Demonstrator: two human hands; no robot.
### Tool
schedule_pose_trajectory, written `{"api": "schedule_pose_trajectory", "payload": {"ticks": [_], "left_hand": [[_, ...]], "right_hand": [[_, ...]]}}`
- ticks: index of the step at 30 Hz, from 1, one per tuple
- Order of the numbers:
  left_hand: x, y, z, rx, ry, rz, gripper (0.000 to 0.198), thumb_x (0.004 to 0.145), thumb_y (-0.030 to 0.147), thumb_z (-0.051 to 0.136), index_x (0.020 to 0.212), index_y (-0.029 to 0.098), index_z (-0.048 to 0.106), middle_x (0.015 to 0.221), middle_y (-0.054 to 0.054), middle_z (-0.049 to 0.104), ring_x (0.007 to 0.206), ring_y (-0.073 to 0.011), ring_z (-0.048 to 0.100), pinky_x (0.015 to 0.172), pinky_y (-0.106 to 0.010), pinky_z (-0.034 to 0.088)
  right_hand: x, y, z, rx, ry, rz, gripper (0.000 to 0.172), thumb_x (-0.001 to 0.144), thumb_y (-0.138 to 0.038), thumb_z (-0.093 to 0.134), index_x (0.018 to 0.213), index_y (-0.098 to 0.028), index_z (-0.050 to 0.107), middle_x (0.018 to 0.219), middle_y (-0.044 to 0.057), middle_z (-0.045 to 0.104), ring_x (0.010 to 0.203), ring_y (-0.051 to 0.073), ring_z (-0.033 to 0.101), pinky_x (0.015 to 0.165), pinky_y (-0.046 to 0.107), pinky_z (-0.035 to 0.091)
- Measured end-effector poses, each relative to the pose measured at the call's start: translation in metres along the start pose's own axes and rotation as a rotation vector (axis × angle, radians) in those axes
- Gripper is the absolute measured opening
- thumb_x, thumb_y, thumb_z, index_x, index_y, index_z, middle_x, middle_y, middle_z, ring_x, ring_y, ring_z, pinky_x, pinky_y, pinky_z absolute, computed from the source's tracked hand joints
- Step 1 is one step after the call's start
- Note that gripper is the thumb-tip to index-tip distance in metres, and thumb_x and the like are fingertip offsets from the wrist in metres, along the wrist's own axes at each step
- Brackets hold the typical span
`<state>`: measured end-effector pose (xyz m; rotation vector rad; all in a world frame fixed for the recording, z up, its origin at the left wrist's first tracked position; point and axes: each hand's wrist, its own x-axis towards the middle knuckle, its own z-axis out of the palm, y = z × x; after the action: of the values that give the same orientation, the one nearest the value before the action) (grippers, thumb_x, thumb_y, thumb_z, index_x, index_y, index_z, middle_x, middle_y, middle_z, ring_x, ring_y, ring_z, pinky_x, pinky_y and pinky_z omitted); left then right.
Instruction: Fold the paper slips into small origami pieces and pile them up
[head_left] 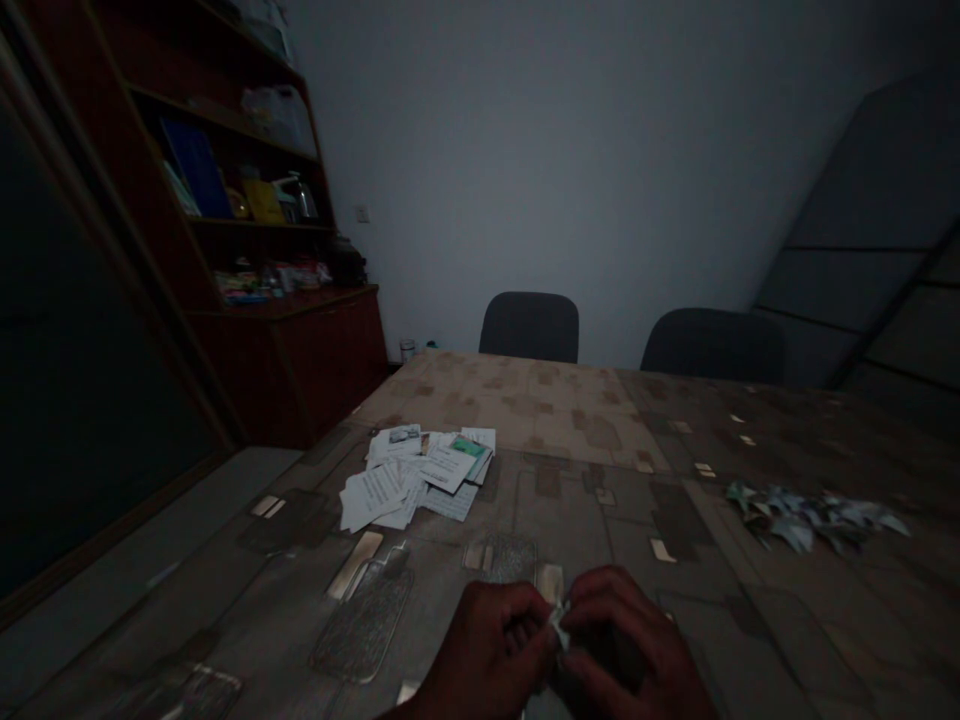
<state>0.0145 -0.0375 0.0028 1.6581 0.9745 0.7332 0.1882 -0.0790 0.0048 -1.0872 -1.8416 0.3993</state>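
Observation:
Near the table's front edge, my left hand (495, 645) and my right hand (634, 640) meet with fingers bent. Between their fingertips is a small, whitish piece of paper (559, 628), pinched from both sides and mostly covered by the fingers. Loose printed paper pieces (382, 490) lie in an overlapping pile on the table, beyond my hands to the left. Farther to the right rests a heap of crumpled or folded paper pieces (814, 515), whitish with some green.
The table (525, 400) has a patterned cover. Two dark chairs (529, 326) (712, 342) stand behind its far edge. At the left is a reddish-brown cabinet (330, 345) with shelves of goods, and a glass (407, 350) shows beyond the table's far left corner.

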Motion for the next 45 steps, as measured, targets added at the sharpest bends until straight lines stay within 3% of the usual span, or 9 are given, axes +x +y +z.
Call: {"api": "schedule_pose_trajectory", "payload": {"ticks": [6,12,17,19,21,26,31,36,45], "left_hand": [[0.001,-0.002,0.004,0.021,-0.027,-0.047,0.011,0.072,0.022,0.053,0.063,0.016,0.055,0.055,-0.001,0.061,0.051,-0.0139,0.056,0.05,-0.022,0.037],[0.004,-0.011,0.012,-0.382,-0.044,-0.243,0.022,0.067,0.037,0.06,0.069,0.019,0.049,0.051,0.001,0.06,0.04,-0.0114,0.052,0.043,-0.023,0.041],[0.005,-0.01,0.012,-0.488,-0.075,-0.254,0.034,0.064,0.047,0.066,0.067,0.019,0.047,0.05,-0.001,0.061,0.038,-0.0115,0.052,0.041,-0.022,0.038],[0.005,-0.007,0.01,-0.449,-0.054,-0.228,0.031,0.068,0.046,0.064,0.066,0.018,0.05,0.05,0.0,0.06,0.04,-0.0125,0.054,0.043,-0.022,0.039],[0.003,-0.004,0.006,-0.289,-0.009,-0.129,0.024,0.075,0.038,0.061,0.065,0.017,0.056,0.051,-0.001,0.06,0.046,-0.0145,0.058,0.049,-0.024,0.041],[-0.001,0.001,-0.01,0.334,0.068,0.322,0.02,0.089,0.021,0.056,0.08,0.016,0.073,0.072,-0.009,0.071,0.067,-0.0201,0.066,0.064,-0.028,0.045],[-0.002,-0.001,-0.016,0.506,0.016,0.547,0.024,0.095,0.018,0.05,0.093,0.013,0.073,0.078,-0.011,0.074,0.071,-0.0208,0.067,0.066,-0.027,0.046],[-0.003,-0.005,-0.012,0.533,-0.066,0.533,0.027,0.096,0.018,0.046,0.095,0.012,0.072,0.08,-0.012,0.074,0.072,-0.0212,0.067,0.066,-0.027,0.045],[-0.003,0.002,-0.009,0.416,-0.081,0.332,0.027,0.092,0.016,0.051,0.072,0.014,0.069,0.065,-0.007,0.07,0.061,-0.0173,0.064,0.059,-0.024,0.041]], "right_hand": [[0.0,-0.001,-0.009,-0.173,-0.045,-0.07,0.013,0.086,-0.012,0.06,0.085,-0.023,0.065,0.08,0.003,0.064,0.076,0.019,0.062,0.067,0.03,0.052],[-0.001,-0.001,-0.007,-0.39,-0.03,-0.268,0.012,0.085,-0.013,0.06,0.086,-0.022,0.067,0.074,0.003,0.065,0.068,0.017,0.058,0.058,0.027,0.046],[0.0,0.002,-0.005,-0.506,-0.038,-0.381,0.012,0.084,-0.013,0.062,0.087,-0.023,0.068,0.071,0.002,0.068,0.063,0.017,0.057,0.054,0.027,0.043],[0.001,0.001,-0.006,-0.39,-0.06,-0.333,0.012,0.083,-0.013,0.061,0.089,-0.022,0.067,0.072,0.003,0.067,0.064,0.017,0.059,0.056,0.027,0.046],[0.001,0.0,-0.005,-0.222,-0.05,-0.185,0.01,0.086,-0.014,0.059,0.085,-0.021,0.066,0.073,0.003,0.066,0.068,0.018,0.061,0.061,0.028,0.049],[-0.005,0.004,0.001,0.137,-0.008,0.291,0.028,0.09,-0.033,0.055,0.065,-0.02,0.058,0.065,-0.001,0.058,0.062,0.016,0.058,0.057,0.025,0.048],[-0.013,0.014,0.007,0.261,-0.067,0.501,0.033,0.084,-0.045,0.061,0.065,-0.017,0.064,0.059,-0.002,0.056,0.057,0.014,0.054,0.054,0.023,0.045],[-0.013,0.013,0.011,0.235,-0.02,0.491,0.027,0.08,-0.042,0.066,0.067,-0.018,0.067,0.056,-0.002,0.058,0.053,0.014,0.054,0.049,0.021,0.045],[-0.005,0.003,0.004,-0.02,0.018,0.185,0.017,0.083,-0.026,0.065,0.067,-0.021,0.062,0.065,-0.001,0.061,0.064,0.017,0.061,0.059,0.024,0.048]]}}
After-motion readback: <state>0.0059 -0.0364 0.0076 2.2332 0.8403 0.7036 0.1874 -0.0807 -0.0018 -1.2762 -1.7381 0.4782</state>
